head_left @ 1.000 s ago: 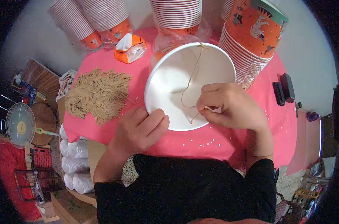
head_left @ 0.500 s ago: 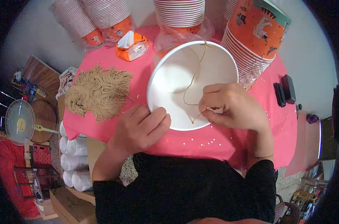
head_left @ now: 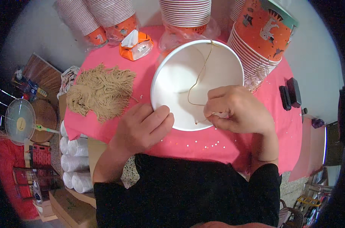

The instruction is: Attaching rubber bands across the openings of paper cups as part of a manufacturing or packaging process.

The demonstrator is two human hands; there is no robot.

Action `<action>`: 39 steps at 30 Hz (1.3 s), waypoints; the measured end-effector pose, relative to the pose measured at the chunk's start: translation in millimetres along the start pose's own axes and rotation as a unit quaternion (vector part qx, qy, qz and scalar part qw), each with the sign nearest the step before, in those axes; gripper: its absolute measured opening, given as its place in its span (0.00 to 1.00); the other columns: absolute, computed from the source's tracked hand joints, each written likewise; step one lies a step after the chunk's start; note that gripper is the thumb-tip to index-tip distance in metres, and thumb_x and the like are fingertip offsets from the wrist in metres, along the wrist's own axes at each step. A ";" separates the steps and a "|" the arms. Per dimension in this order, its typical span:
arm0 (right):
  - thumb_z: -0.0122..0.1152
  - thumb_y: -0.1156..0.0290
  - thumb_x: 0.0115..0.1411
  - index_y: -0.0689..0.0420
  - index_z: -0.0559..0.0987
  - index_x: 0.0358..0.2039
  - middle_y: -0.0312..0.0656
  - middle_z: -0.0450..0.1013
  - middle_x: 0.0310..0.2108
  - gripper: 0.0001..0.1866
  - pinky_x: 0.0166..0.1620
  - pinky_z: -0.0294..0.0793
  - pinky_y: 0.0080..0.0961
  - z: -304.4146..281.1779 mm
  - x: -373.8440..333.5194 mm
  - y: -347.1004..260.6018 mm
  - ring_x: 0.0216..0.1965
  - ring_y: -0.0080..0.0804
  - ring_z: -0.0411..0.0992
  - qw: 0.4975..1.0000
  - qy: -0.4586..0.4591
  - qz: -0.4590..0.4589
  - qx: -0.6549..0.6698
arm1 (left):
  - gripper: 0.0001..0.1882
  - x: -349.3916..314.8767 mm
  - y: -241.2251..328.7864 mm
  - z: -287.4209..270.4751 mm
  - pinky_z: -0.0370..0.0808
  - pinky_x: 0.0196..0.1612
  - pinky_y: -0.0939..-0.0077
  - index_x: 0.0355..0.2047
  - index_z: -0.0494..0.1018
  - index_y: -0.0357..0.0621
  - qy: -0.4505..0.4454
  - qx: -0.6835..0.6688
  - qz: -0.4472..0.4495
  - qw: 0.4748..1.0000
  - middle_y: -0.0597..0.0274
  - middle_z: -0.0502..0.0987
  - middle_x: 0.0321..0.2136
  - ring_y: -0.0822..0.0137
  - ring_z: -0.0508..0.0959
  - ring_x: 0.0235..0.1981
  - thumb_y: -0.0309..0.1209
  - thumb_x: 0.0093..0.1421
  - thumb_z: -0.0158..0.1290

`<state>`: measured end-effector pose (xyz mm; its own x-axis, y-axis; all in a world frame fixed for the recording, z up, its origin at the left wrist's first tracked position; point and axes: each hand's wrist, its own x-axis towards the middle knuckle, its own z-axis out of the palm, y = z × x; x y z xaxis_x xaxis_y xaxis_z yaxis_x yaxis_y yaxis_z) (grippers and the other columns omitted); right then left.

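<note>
A white-lined paper bucket (head_left: 180, 81) faces me with its mouth tilted toward me. My left hand (head_left: 145, 127) grips its near left rim, thumb on the inside and fingers outside. A thin tan string (head_left: 190, 90) is fastened at the far rim and hangs in a loop across the bucket's inside. Over the near right rim, my right hand (head_left: 237, 110) pinches the string between thumb and forefinger. From there the string runs to a small hole in the near wall. The string's end inside the right fingers is hidden.
A heap of cut tan strings (head_left: 100, 91) lies left on the pink tablecloth (head_left: 180, 150). Behind it sits an orange tissue pack (head_left: 136, 45). Stacked buckets (head_left: 185, 13) stand at the back, with a printed orange stack (head_left: 261, 32) at right. Two black items (head_left: 290, 94) lie right; small white dots are scattered nearby.
The right hand has shifted very slightly, its fingers still pinching the string near the hole. The view has moved a little; the left hand keeps its hold on the rim.
</note>
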<state>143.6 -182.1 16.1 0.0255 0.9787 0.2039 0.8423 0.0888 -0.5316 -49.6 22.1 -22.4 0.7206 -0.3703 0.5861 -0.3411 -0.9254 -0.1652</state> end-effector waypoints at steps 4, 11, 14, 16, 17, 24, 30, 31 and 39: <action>0.62 0.74 0.49 0.55 0.78 0.25 0.42 0.72 0.24 0.02 0.32 0.72 0.42 3.2 2.5 0.8 0.29 0.46 0.75 0.999 0.016 -0.014 -0.026 | 0.15 0.2 -0.5 1.8 0.78 0.32 0.67 0.33 0.79 0.43 -0.001 -0.002 -0.003 1.000 0.61 0.76 0.38 0.59 0.79 0.33 0.24 0.40 0.60; 0.63 0.74 0.47 0.55 0.79 0.25 0.44 0.75 0.23 0.03 0.33 0.74 0.42 6.2 4.0 2.8 0.29 0.47 0.76 0.998 0.051 -0.031 -0.031 | 0.15 -0.1 -0.3 2.4 0.78 0.32 0.67 0.34 0.79 0.43 0.001 -0.001 -0.007 1.000 0.61 0.76 0.37 0.59 0.79 0.33 0.25 0.41 0.60; 0.64 0.75 0.47 0.56 0.79 0.25 0.44 0.75 0.22 0.03 0.33 0.74 0.42 7.9 4.1 3.1 0.28 0.48 0.76 0.996 0.072 -0.033 -0.043 | 0.16 0.3 -0.9 2.7 0.78 0.32 0.67 0.34 0.79 0.44 0.013 -0.004 0.001 1.000 0.61 0.77 0.37 0.60 0.79 0.33 0.25 0.40 0.60; 0.64 0.75 0.47 0.56 0.79 0.25 0.44 0.75 0.22 0.03 0.33 0.74 0.42 9.0 4.1 3.1 0.28 0.48 0.76 0.995 0.084 -0.033 -0.051 | 0.16 0.2 -0.8 2.3 0.78 0.32 0.67 0.34 0.79 0.44 0.010 -0.002 0.000 1.000 0.61 0.77 0.37 0.60 0.79 0.33 0.25 0.41 0.60; 0.64 0.75 0.47 0.56 0.79 0.25 0.44 0.75 0.22 0.03 0.33 0.74 0.42 9.8 4.3 2.9 0.28 0.48 0.76 0.994 0.091 -0.034 -0.054 | 0.15 0.1 -0.6 2.1 0.78 0.32 0.67 0.34 0.79 0.44 0.007 -0.002 -0.002 1.000 0.61 0.77 0.37 0.60 0.79 0.33 0.25 0.41 0.60; 0.64 0.73 0.46 0.55 0.79 0.24 0.43 0.75 0.22 0.03 0.33 0.73 0.42 11.1 3.8 3.3 0.27 0.46 0.76 0.992 0.089 -0.027 -0.086 | 0.16 0.3 -0.7 2.1 0.78 0.32 0.68 0.34 0.79 0.44 0.003 0.001 -0.003 1.000 0.61 0.76 0.38 0.59 0.79 0.34 0.25 0.41 0.59; 0.65 0.71 0.48 0.52 0.80 0.24 0.42 0.75 0.20 0.02 0.34 0.72 0.40 14.1 3.8 3.5 0.25 0.44 0.76 0.992 0.094 -0.046 -0.076 | 0.17 -0.1 -1.4 1.7 0.77 0.31 0.68 0.34 0.79 0.43 -0.001 -0.003 -0.008 1.000 0.60 0.76 0.38 0.59 0.79 0.33 0.25 0.40 0.59; 0.65 0.71 0.49 0.52 0.80 0.24 0.41 0.75 0.19 0.02 0.34 0.72 0.40 14.7 4.2 3.2 0.25 0.44 0.76 0.992 0.096 -0.043 -0.073 | 0.17 -0.2 -1.7 2.0 0.77 0.31 0.67 0.35 0.79 0.43 0.000 -0.003 -0.008 1.000 0.60 0.76 0.38 0.59 0.79 0.33 0.25 0.40 0.59; 0.70 0.71 0.48 0.52 0.83 0.28 0.37 0.77 0.22 0.05 0.37 0.70 0.33 12.0 3.9 0.6 0.26 0.38 0.75 0.993 0.052 -0.038 -0.097 | 0.18 -1.2 -2.7 4.5 0.77 0.31 0.67 0.36 0.78 0.43 0.024 -0.010 -0.002 1.000 0.60 0.76 0.38 0.59 0.78 0.32 0.24 0.40 0.59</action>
<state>137.8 -175.9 6.7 0.0057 0.9452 0.3266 0.9314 0.1139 -0.3458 -46.7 24.7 -26.2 0.6925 -0.3609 0.6247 -0.3505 -0.9251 -0.1460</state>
